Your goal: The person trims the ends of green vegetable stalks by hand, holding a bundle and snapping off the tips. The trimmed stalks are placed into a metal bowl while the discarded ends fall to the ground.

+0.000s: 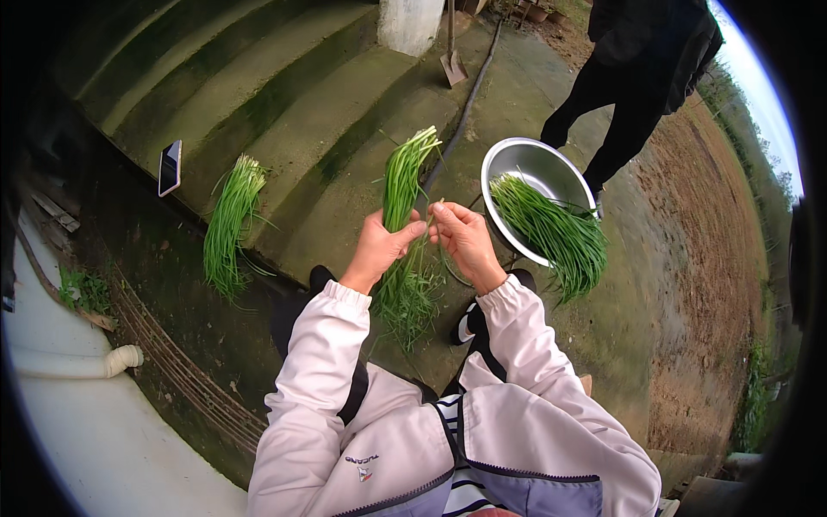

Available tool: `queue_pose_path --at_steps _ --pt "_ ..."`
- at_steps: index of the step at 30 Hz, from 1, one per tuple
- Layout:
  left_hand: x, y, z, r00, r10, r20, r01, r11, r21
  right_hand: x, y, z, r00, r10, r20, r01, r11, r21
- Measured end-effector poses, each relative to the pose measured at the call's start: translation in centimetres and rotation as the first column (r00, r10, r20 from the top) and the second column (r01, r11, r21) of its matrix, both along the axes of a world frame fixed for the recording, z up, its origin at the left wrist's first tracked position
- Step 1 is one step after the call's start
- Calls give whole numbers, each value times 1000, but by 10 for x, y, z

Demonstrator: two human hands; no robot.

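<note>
A bundle of long green chives (402, 178) is gripped in my left hand (384, 244), pale stem ends pointing away from me and leaves hanging down below the fist. Close beside it, my right hand (464, 239) pinches a thin stem or blade between thumb and forefinger. Below both hands, a loose heap of green trimmings (410, 297) lies partly behind the hanging leaves. To the right stands a steel basin (555, 168) with a large bunch of chives (549, 226) in it, the leaves draping over its rim. Another bunch of chives (236, 226) rests on a step at the left.
A smartphone (170, 168) lies on the concrete steps (310, 116) at left. A shovel (453, 64) and a dark hose (475, 97) are farther back. Beyond the basin stands a person in dark clothes (636, 71). Metal rods (187, 368) and a white pipe (77, 363) are at lower left.
</note>
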State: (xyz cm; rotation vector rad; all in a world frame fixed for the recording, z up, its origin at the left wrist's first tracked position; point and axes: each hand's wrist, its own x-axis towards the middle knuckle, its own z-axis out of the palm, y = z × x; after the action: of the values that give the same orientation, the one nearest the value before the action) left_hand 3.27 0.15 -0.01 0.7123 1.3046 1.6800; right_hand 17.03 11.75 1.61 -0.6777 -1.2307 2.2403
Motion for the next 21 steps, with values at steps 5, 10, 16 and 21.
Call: queue_pose_path --at_steps 5,10,16,21 --pt "-7 -2 -5 999 54 -2 -54 998 -29 -2 -6 -8 998 27 56 -33 993 111" --pt "-10 -5 2 998 30 56 -25 996 -84 2 -7 -17 958 -160 238 -22 786 618" --pt "-11 -11 11 990 -73 124 88 989 -122 10 16 -17 839 -503 206 94 507 856" --pt "-14 -11 15 969 -103 226 122 990 -73 45 18 -41 852 -75 519 -406 531 743"
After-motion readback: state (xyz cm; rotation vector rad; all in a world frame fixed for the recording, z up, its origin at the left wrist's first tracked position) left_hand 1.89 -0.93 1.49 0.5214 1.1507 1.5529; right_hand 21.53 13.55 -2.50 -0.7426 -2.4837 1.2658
